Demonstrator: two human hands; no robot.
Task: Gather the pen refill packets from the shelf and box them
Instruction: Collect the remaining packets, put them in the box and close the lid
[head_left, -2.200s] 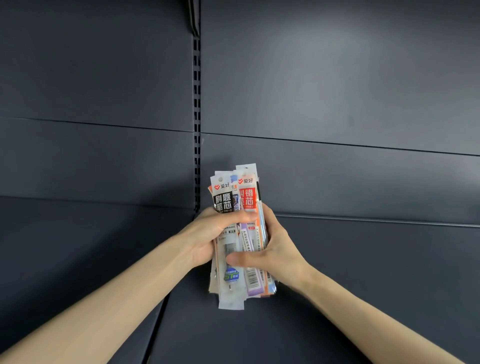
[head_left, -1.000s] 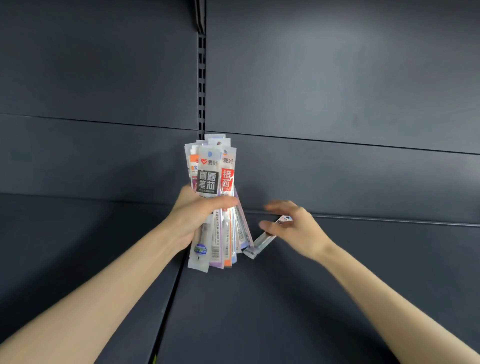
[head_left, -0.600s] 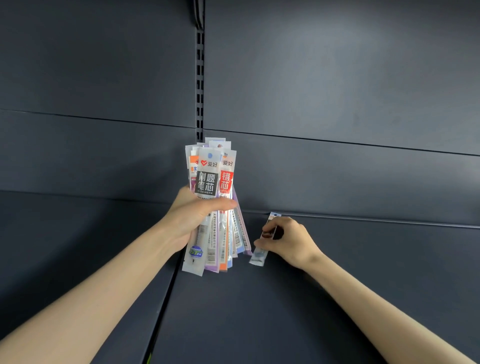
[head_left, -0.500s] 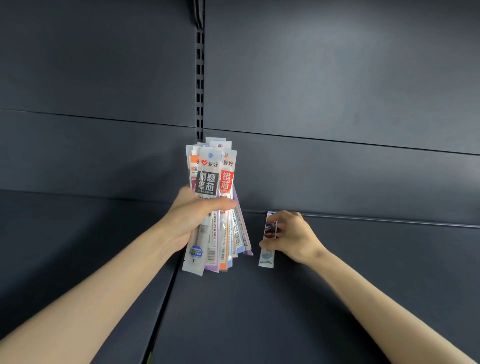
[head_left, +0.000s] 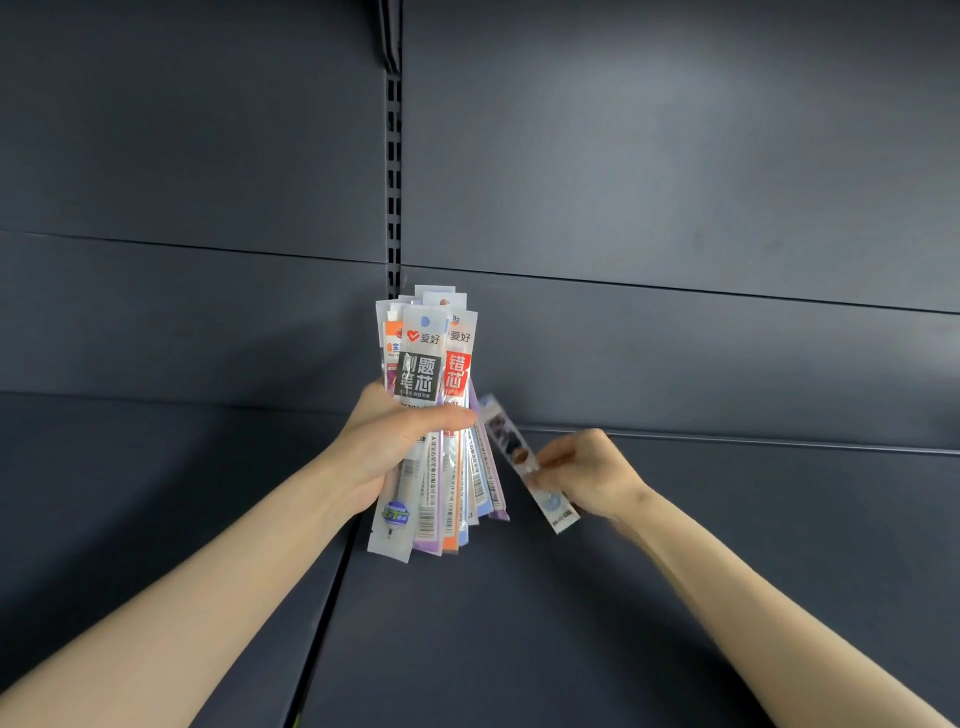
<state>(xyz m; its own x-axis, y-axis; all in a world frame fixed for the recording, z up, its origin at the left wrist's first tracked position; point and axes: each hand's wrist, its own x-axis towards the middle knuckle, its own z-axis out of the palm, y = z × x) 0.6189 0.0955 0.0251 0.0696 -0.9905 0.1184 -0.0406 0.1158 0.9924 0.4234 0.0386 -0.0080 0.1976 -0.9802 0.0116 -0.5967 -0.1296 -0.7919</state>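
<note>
A: Nearest us, on the shelf: a bare dark deck with one seam running front to back under the left forearm. No packets lie on the visible part.

B: Hands?

A: Left hand is wrapped round the bundle at mid-length, thumb across the front. The packets stand upright and fan out below the grip. Right hand pinches one loose packet near its middle. It is tilted, top end leaning toward the bundle and just beside it; whether they touch I cannot tell. Slightly blurred.

B: Handling, as a judgement?

A: Light, thin, glossy sleeves. Probably stiff along the refills and floppy at the header tabs. They likely slide on one another, so the fan could spill from the bottom. Best hold is across the middle, over the refills, not by the tabs. I would slot the single one in from the side beside the thumb, then tighten the grip.

B: Room to move?

A: Open to the right and toward us. Farther back, the back panel and slotted upright stand behind the bundle's top, and the ridge where deck meets panel could catch a corner. Box not in view.
</note>
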